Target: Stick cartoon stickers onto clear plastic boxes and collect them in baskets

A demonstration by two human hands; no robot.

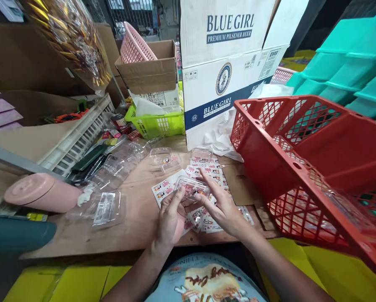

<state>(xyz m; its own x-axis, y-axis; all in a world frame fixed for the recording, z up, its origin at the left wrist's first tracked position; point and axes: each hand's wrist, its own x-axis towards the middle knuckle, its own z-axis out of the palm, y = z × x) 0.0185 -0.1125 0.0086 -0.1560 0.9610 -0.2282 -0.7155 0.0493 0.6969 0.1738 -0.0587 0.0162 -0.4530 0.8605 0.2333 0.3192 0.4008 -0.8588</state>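
Note:
A small clear plastic box (188,183) with a printed sticker on it is held over the table. My left hand (171,214) grips its left side, the thumb on top. My right hand (221,205) lies against the box's right side with its fingers stretched and spread. Beneath both hands lie several sheets of cartoon stickers (165,188), partly hidden by the hands. Just beyond them sit a clear plastic box (202,155) and another clear box (165,160) with a sticker on it. Further left are more clear plastic packs (108,209).
A red plastic crate (270,155) stands at the right, before stacked teal bins (342,67). A white beer carton (219,79) rises at the back, beside a lime-green basket (158,123). On the left lies a pink bottle (43,193), near a white slatted crate (81,138).

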